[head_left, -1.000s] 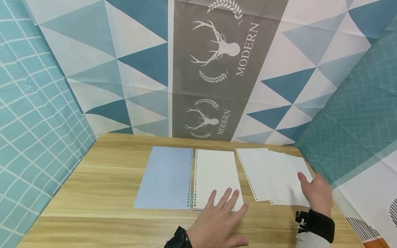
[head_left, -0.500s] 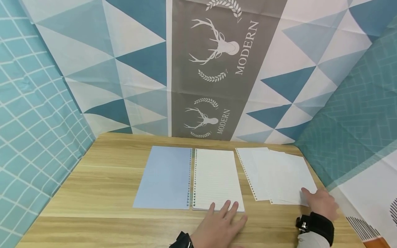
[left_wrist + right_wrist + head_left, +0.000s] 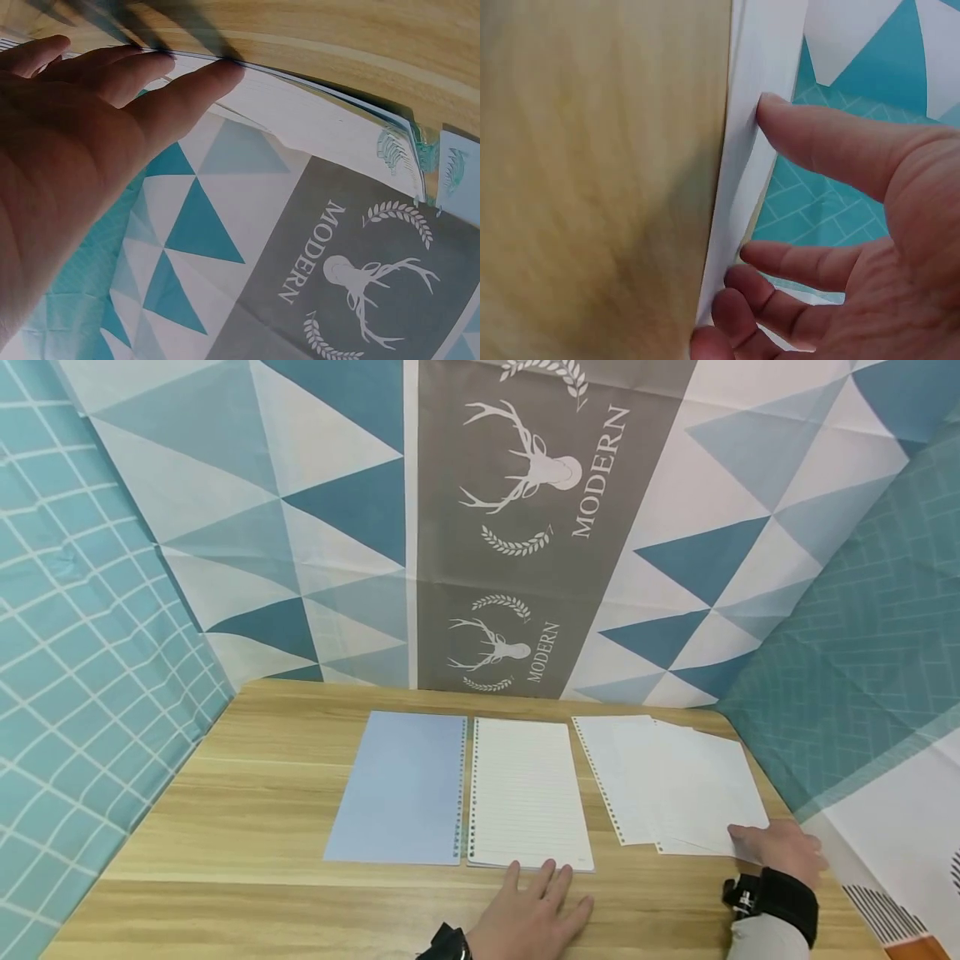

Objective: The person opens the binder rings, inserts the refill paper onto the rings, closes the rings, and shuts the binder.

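My left hand (image 3: 527,917) lies with its fingers spread, fingertips right at the near edge of an open spiral notebook. The notebook's lined right page stack (image 3: 528,793) and pale blue left leaf (image 3: 397,789) lie flat, with the ring binding between them. In the left wrist view, the fingertips (image 3: 225,71) meet the edge of the page stack (image 3: 315,112). At the right, my right hand (image 3: 783,850) is at the near right corner of several loose white punched sheets (image 3: 705,785). In the right wrist view, its thumb touches the sheets (image 3: 772,45), with the other fingers bent along their edge.
All the paper lies on a wooden table (image 3: 225,827). A patterned cloth (image 3: 495,527) hangs behind it, with teal cloth on the left (image 3: 82,635) and right (image 3: 862,627). Black straps (image 3: 783,902) sit on both wrists.
My left hand has drawn back from the lined page to its near edge. My right hand has lowered and shifted right to the corner of the loose sheets. The notebook stays put.
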The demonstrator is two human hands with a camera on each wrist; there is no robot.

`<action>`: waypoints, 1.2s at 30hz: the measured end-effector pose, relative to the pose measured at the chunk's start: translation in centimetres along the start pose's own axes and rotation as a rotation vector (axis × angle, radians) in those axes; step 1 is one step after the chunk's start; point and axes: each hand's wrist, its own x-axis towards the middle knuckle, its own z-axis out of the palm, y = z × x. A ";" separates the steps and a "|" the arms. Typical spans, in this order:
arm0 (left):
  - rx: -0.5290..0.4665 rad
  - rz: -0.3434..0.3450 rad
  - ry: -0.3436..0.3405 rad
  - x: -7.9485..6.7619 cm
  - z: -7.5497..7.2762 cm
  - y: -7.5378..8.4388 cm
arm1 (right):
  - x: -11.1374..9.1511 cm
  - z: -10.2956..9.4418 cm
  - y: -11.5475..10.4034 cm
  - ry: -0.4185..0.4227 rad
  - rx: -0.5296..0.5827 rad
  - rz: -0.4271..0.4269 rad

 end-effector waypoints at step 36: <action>0.048 0.012 0.039 -0.1 -0.1 -0.1 | -0.1 -1.0 0.5 0.187 0.194 -0.173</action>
